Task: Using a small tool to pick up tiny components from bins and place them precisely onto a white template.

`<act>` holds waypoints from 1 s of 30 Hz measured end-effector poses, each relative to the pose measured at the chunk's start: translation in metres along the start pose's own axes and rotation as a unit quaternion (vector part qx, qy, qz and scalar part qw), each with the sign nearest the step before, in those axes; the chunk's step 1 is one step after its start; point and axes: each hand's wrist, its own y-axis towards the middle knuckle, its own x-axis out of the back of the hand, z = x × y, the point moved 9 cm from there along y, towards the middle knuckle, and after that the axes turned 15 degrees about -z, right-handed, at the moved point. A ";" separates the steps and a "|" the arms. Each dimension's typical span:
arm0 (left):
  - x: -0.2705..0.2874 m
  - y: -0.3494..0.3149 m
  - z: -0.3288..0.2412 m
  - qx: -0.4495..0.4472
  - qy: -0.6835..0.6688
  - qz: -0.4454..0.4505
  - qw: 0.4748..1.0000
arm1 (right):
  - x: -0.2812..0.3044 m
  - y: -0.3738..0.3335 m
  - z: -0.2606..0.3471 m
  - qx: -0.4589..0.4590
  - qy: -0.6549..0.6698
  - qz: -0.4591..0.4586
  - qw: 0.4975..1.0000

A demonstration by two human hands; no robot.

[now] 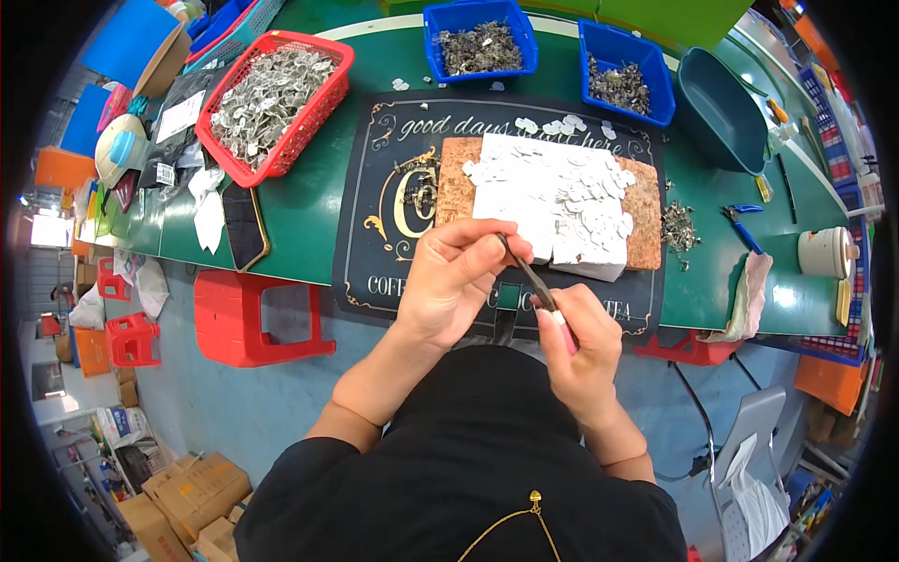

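My right hand (pixel 585 351) is closed round a slim dark metal tool (pixel 532 278) with pink showing at its grip; I cannot tell whether it is tweezers or pliers. The tool's tip meets the pinched thumb and finger of my left hand (pixel 454 281). Whatever those fingers hold is too small or hidden to name. Just beyond both hands is a white block (pixel 515 201), its top strewn with small flat white pieces (pixel 590 197). It rests on a speckled orange-brown slab (pixel 644 211) over a black printed mat (pixel 375 197).
A red basket (pixel 332 98) of small metallic-looking parts stands left, near a phone (pixel 245 225). Blue bins (pixel 479 80) (pixel 627 108) with dark bits and a dark green basin (pixel 721 112) line the back. Blue-handled pliers (pixel 744 225), loose bits (pixel 678 227) and a white canister (pixel 824 253) lie right.
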 end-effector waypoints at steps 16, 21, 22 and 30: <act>0.039 0.011 -0.103 -0.359 0.616 -0.198 0.673 | 0.060 0.007 -0.011 -0.008 -0.129 -0.144 0.981; 0.003 0.007 -0.087 -0.427 0.654 -0.158 0.604 | 0.077 0.003 -0.026 -0.052 -0.125 -0.155 0.979; -0.015 0.006 -0.077 -0.437 0.666 -0.118 0.592 | 0.077 0.003 -0.028 -0.052 -0.128 -0.154 0.978; -0.067 0.032 -0.018 -0.433 0.729 0.021 0.530 | 0.070 0.004 -0.021 -0.010 -0.114 -0.148 0.982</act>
